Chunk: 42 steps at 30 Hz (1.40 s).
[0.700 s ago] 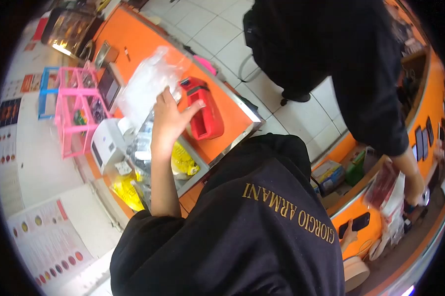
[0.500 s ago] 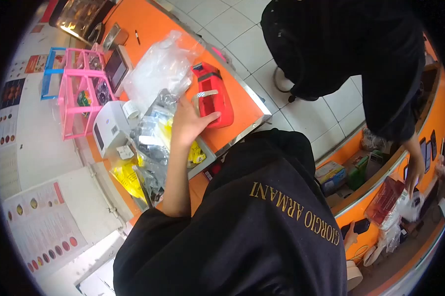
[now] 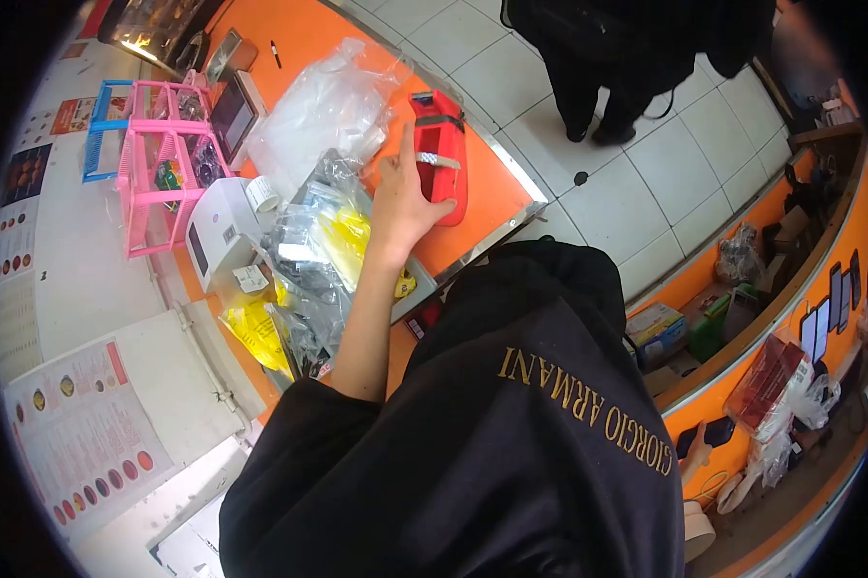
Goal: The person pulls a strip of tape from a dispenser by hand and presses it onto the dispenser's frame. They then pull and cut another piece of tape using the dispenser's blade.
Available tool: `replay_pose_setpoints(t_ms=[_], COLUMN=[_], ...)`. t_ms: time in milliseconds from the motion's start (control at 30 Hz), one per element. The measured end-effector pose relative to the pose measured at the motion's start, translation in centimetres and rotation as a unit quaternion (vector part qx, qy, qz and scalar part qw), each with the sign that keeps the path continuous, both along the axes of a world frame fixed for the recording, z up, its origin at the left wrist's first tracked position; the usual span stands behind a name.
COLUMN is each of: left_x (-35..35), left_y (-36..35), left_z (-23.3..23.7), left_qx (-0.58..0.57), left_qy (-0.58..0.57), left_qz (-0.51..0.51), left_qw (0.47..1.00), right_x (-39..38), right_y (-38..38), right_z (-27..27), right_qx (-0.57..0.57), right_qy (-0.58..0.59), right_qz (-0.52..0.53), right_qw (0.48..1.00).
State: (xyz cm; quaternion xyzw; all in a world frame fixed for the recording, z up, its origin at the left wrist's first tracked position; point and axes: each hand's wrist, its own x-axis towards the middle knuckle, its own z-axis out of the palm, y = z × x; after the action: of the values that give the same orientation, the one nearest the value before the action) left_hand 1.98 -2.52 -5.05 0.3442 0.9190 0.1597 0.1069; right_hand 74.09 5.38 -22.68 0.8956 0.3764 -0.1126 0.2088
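My left hand point(image 3: 405, 207) is over the orange counter, its thumb and forefinger spread apart beside a red tape dispenser point(image 3: 456, 183). The thumb tip overlaps the dispenser's near edge; whether it touches cannot be told. Below this hand lie clear plastic bags with yellow packaging point(image 3: 345, 236). At the far right, partly behind my black shirt, my right hand point(image 3: 696, 460) has its fingers on a dark phone point(image 3: 711, 435) by an orange panel. Most of that arm is hidden.
A clear plastic bag heap point(image 3: 323, 106), a white receipt printer point(image 3: 220, 231) and a pink rack point(image 3: 155, 183) are on the left. A person in black point(image 3: 636, 58) stands on the tiled floor. Several phones point(image 3: 843, 289) and a red packet point(image 3: 769, 380) are at right.
My left forefinger has stretched out and the hand has opened wider by the dispenser. The other person has moved back, taking their hand off the right counter. The view has shifted slightly.
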Motion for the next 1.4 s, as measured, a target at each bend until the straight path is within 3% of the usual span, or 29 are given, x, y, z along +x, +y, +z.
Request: replay_pose_setpoints(t_ms=[400,500,533,567,600,633,667,733,900,1033,1100,1200,1333,1400], left_x=[-4.8,-4.6,-4.6,-4.6,-4.5,-4.1,-3.9,-3.9,-3.8,-3.9,-4.0,-4.2,-4.0,-4.2], left_y=[-2.2,-2.4,-2.4,-2.3,-2.3,-2.3,-2.2,-2.3,-2.5,-2.7,-2.8,-2.9,-3.0,-3.4], left_z=[0.6,0.7,0.6,0.4,0.0,-0.1,-0.3,-1.1,-1.9,-2.1,-2.4,-2.3,-2.3,-2.2], left_qx=[-0.013,-0.003,0.003,0.002,0.009,0.017,0.022,0.039,0.075,0.078,0.081,0.099,0.098,0.109], left_qy=[-0.011,0.013,0.029,0.000,0.018,0.022,0.023,0.020,0.028,0.009,-0.015,-0.036,-0.023,-0.049], left_qz=[-0.163,-0.170,-0.173,-0.150,-0.141,-0.125,-0.106,-0.081,-0.055,-0.045,-0.047,-0.048,-0.069,-0.099], left_qw=[0.986,0.985,0.985,0.989,0.990,0.992,0.994,0.996,0.995,0.996,0.995,0.993,0.993,0.988], right_x=[0.7,-4.7,-9.2,-19.6,-26.4,-32.5,-37.9,-47.9,-67.0,-73.5,-74.8,-75.6,-74.4,-73.0], right_y=[2.5,8.5,10.7,13.2,14.1,15.2,16.0,16.7,14.3,13.6,13.3,13.3,13.8,13.9], right_z=[3.2,7.2,8.8,14.9,16.4,16.7,17.2,14.4,11.2,9.7,8.9,8.0,8.9,10.1], right_qx=[-0.012,0.003,0.041,-0.031,0.091,0.149,0.124,0.143,0.076,0.014,-0.149,-0.194,-0.200,-0.145], right_qy=[0.031,0.166,0.259,0.332,0.485,0.500,0.519,0.619,0.621,0.617,0.602,0.633,0.616,0.603], right_qz=[0.050,0.162,0.206,0.212,0.243,0.305,0.335,0.476,0.683,0.698,0.664,0.628,0.626,0.674], right_qw=[0.998,0.973,0.943,0.919,0.835,0.797,0.776,0.608,0.377,0.362,0.417,0.408,0.434,0.402])
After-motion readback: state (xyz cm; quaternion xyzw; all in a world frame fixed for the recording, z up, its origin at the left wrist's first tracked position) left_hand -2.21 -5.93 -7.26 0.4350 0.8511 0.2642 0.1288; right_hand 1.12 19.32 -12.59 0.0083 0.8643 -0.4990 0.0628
